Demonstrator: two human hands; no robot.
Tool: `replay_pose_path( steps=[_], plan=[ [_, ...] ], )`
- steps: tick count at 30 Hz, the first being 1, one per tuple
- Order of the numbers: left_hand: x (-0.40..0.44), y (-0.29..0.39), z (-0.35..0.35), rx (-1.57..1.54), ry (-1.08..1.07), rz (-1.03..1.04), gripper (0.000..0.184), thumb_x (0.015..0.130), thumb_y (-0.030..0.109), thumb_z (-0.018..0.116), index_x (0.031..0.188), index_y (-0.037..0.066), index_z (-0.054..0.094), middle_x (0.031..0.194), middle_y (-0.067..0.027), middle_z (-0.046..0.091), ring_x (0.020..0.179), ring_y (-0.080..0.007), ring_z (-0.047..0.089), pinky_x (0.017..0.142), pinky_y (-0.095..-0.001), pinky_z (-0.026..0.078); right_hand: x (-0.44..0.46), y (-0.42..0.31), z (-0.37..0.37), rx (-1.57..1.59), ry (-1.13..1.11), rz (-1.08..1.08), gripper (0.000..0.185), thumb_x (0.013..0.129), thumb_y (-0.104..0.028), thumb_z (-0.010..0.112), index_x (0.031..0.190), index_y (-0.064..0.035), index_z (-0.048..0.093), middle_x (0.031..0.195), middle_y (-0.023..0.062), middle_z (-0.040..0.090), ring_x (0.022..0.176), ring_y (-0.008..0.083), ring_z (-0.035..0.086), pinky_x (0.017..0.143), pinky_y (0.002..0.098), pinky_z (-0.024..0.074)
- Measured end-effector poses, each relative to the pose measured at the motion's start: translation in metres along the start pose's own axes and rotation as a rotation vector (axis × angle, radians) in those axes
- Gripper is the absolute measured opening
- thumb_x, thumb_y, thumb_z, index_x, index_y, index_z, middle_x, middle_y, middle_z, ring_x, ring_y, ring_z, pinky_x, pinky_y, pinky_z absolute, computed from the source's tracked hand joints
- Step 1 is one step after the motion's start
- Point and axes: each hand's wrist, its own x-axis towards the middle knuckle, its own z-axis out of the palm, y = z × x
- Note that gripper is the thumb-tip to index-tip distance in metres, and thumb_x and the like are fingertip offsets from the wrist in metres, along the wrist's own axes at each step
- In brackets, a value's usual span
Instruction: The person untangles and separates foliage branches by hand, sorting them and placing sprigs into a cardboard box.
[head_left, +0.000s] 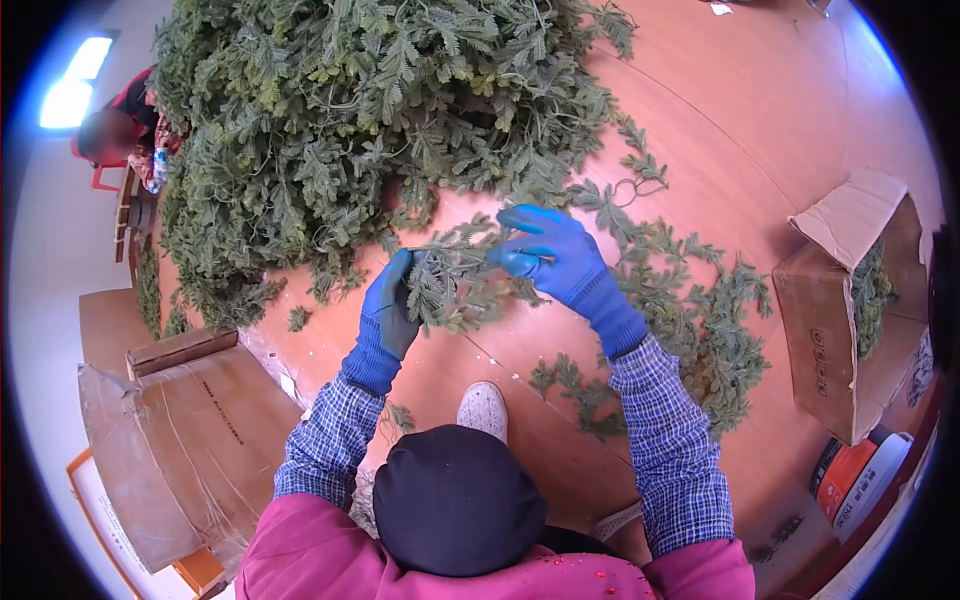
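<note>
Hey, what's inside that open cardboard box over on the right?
Leafy green sprigs show through the opening of the box. How deep they go, and whether anything lies beneath them, can't be seen: the box's walls and the upper greenery cover the rest.

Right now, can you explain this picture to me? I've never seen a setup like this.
It's one view, from a camera worn on a person's head, looking forward and down. There's no robot, only two hands in blue gloves. The left hand holds a leafy sprig; the right hand is at its other side, its grip unclear. A big green pile and looser strands lie on a reddish surface. The open carton at right contains more.
</note>
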Motion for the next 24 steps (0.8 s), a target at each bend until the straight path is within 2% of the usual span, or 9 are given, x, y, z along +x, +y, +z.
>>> replay_pose_path(
  steps=[1, 3, 4, 6, 10, 12, 14, 18, 24],
  plan=[
    [-0.001, 0.005, -0.001, 0.007, 0.005, 0.005, 0.036, 0.1, 0.025, 0.046, 0.121, -0.003, 0.053, 0.109, -0.0088, 0.062, 0.098, -0.0176, 0.062, 0.086, -0.0303, 0.05, -0.003, 0.001, 0.003, -0.108, 0.071, 0.007, 0.021, 0.084, -0.034, 0.066, 0.097, -0.0198, 0.075, 0.116, 0.006, 0.065, 0.11, 0.0267, 0.058, 0.093, 0.0382, 0.0468],
    [-0.002, 0.024, 0.004, 1.219, -0.265, 0.461, 0.031, 0.097, 0.017, 0.051, 0.118, -0.005, 0.056, 0.107, -0.0095, 0.064, 0.094, -0.0181, 0.064, 0.086, -0.0298, 0.05, -0.004, -0.004, 0.004, -0.329, 0.319, -0.035, 0.018, 0.081, -0.031, 0.068, 0.095, -0.0195, 0.074, 0.105, 0.0062, 0.068, 0.096, 0.0261, 0.062, 0.083, 0.0367, 0.0494],
    [-0.005, 0.03, 0.012, 1.224, -0.264, 0.462, 0.031, 0.097, 0.017, 0.051, 0.118, -0.005, 0.056, 0.107, -0.0095, 0.064, 0.094, -0.0181, 0.064, 0.086, -0.0298, 0.05, -0.002, -0.003, 0.005, -0.325, 0.322, -0.037, 0.018, 0.081, -0.031, 0.068, 0.095, -0.0195, 0.074, 0.105, 0.0062, 0.068, 0.096, 0.0261, 0.062, 0.083, 0.0367, 0.0494],
    [-0.013, 0.031, 0.033, 0.464, -0.239, -0.236, 0.033, 0.092, 0.018, 0.056, 0.114, -0.006, 0.058, 0.106, -0.0084, 0.065, 0.09, -0.0197, 0.065, 0.087, -0.0323, 0.05, -0.006, -0.004, 0.004, -0.139, 0.402, 0.067, 0.015, 0.082, -0.026, 0.068, 0.093, -0.0184, 0.074, 0.099, 0.0067, 0.069, 0.091, 0.0259, 0.062, 0.081, 0.0363, 0.0497],
    [-0.017, 0.023, 0.043, 0.38, -0.17, -0.182, 0.033, 0.096, 0.019, 0.051, 0.116, -0.005, 0.058, 0.106, -0.0092, 0.066, 0.094, -0.0152, 0.063, 0.085, -0.0277, 0.05, -0.01, -0.015, 0.009, 0.315, 0.516, 0.088, 0.016, 0.086, -0.022, 0.066, 0.093, -0.0091, 0.072, 0.098, 0.007, 0.07, 0.093, 0.0189, 0.064, 0.086, 0.0326, 0.0494],
    [0.001, 0.008, 0.01, 0.33, -0.223, -0.104, 0.037, 0.098, 0.028, 0.049, 0.12, -0.001, 0.056, 0.11, -0.0112, 0.064, 0.096, -0.0179, 0.063, 0.088, -0.0317, 0.051, -0.022, -0.021, -0.005, 0.386, 0.528, 0.537, 0.018, 0.092, -0.021, 0.062, 0.096, -0.0044, 0.069, 0.105, 0.0119, 0.068, 0.103, 0.0234, 0.064, 0.092, 0.0372, 0.0505],
    [0.008, 0.004, -0.008, -0.222, 0.137, -0.114, 0.041, 0.098, 0.035, 0.048, 0.125, 0.004, 0.052, 0.118, -0.0129, 0.061, 0.1, -0.0212, 0.063, 0.091, -0.037, 0.051, -0.03, -0.007, -0.007, 0.669, 0.777, 0.263, 0.029, 0.093, -0.026, 0.06, 0.1, 0.0015, 0.066, 0.109, 0.0167, 0.066, 0.107, 0.0271, 0.062, 0.097, 0.0391, 0.0487],
    [0.002, 0.008, -0.008, -0.215, 0.037, -0.1, 0.045, 0.098, 0.04, 0.049, 0.13, 0.009, 0.049, 0.128, -0.0146, 0.055, 0.105, -0.0263, 0.061, 0.093, -0.0443, 0.051, -0.048, 0.006, -0.01, 0.922, 0.689, 0.486, 0.045, 0.09, -0.04, 0.062, 0.107, 0.0018, 0.065, 0.108, 0.0138, 0.067, 0.103, 0.0215, 0.063, 0.093, 0.0387, 0.0502],
    [0.006, 0.017, -0.018, -0.076, 0.109, 0.048, 0.055, 0.099, 0.046, 0.043, 0.137, 0.007, 0.04, 0.136, -0.0167, 0.049, 0.105, -0.0243, 0.062, 0.092, -0.0389, 0.051, -0.057, 0.027, -0.016, 1.098, 0.74, 0.498, 0.047, 0.095, -0.034, 0.057, 0.115, 0.0084, 0.057, 0.114, 0.0195, 0.063, 0.108, 0.027, 0.06, 0.1, 0.042, 0.0451]
  ],
)
